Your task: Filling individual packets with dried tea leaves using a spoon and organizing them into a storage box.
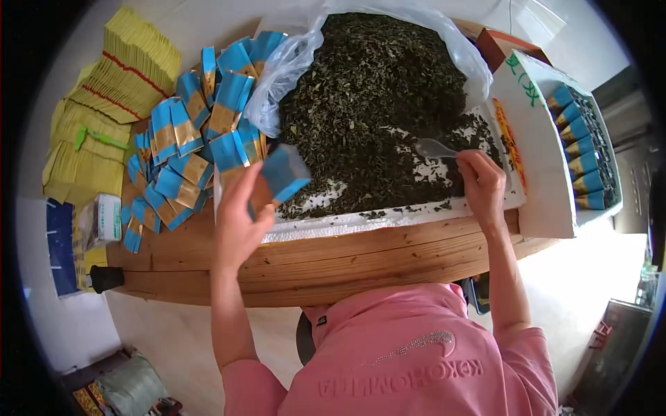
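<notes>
My left hand (240,218) grips a blue and gold-brown paper bag (289,172), slightly blurred, above the left front corner of a white foam tray (333,228). Dried dark leaves, which look like tea (380,83), are heaped in the tray, highest at the back. Between the fingers of my right hand (482,179) is the handle of a clear plastic scoop (433,148). Its bowl rests at or just above the leaves on the tray's right side, where white patches of the bottom show. Whether the held bag contains anything is hidden.
Many similar blue bags (179,127) are piled left of the tray. Stacked yellow packets (138,62) lie beyond, with a green clip-like tool (99,138). A clear plastic liner (283,78) bunches around the heap. On the right, a white foam box (541,156) holds upright filled bags (583,140).
</notes>
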`<action>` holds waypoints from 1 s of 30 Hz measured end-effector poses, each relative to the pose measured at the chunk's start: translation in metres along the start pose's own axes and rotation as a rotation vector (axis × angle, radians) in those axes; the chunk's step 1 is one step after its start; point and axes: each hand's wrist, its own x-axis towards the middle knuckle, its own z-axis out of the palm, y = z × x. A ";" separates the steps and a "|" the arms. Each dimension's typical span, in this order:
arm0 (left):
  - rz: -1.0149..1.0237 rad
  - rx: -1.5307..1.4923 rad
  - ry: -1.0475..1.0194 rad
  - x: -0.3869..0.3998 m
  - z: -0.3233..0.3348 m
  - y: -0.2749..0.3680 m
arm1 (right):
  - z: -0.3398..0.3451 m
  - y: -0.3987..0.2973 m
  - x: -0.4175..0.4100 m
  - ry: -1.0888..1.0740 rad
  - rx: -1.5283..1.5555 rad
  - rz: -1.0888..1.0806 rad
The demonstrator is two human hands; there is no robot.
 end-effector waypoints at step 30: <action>-0.020 0.018 0.065 0.015 0.069 0.004 | 0.087 -0.054 0.040 -0.246 0.270 -0.444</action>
